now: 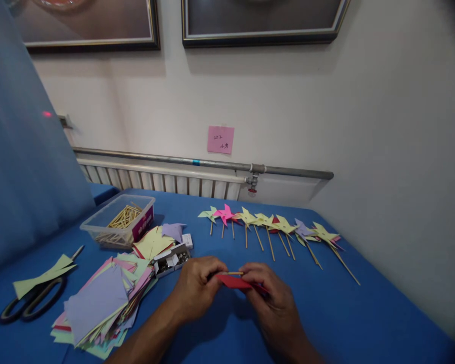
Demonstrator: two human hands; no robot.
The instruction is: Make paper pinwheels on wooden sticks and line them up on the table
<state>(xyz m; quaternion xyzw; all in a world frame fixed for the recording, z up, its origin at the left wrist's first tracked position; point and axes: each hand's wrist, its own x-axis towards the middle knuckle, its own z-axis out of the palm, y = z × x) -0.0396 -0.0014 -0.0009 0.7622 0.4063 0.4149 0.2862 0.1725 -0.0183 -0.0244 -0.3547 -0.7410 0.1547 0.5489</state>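
Both hands meet above the blue table, holding a red paper pinwheel (pixel 233 281) and a thin wooden stick (pixel 234 273) between them. The fingers of my left hand (pixel 199 283) are closed at the left end of the stick and the paper's left edge. My right hand (pixel 271 293) pinches the right side of the red paper, with fingertips at the stick's other end. My fingers hide part of the paper and both stick ends. Left of my left hand is a small open box of metal pins (pixel 177 259).
Finished pinwheels on sticks (pixel 265 221) lie in a row at the back right. On the left are a stack of coloured paper (pixel 98 301), black-handled scissors (pixel 41 298) and a clear tub (pixel 93 230) of sticks. A radiator (pixel 167 182) runs along the wall.
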